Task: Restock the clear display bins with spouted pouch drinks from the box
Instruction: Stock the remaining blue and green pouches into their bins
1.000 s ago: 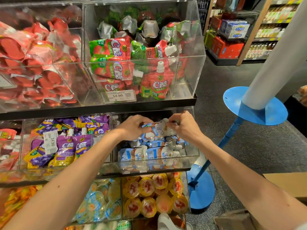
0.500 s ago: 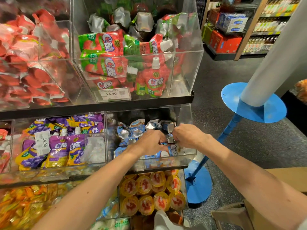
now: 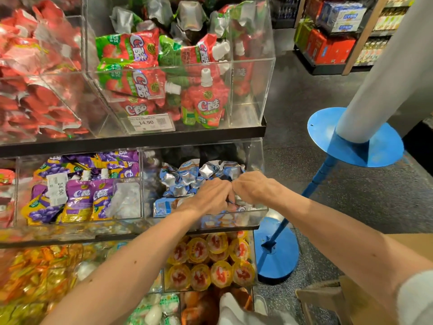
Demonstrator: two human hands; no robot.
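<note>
Hands are both down in the bin [image 3: 256,160] of blue pouches [image 3: 185,179], knuckles touching: left hand [image 3: 210,195] has fingers curled on a pouch [image 3: 240,208] at the bin's front wall, right hand [image 3: 253,186] hides its fingers, so can't tell (probably helping). The box [image 3: 328,299] sits below and right of the bin, so I'd guess the right arm's nearer for the next grab.

Left hand [image 3: 210,195], right hand [image 3: 254,187] together in bin [image 3: 256,165], on pouches [image 3: 187,178]; box [image 3: 328,301] right.
</note>
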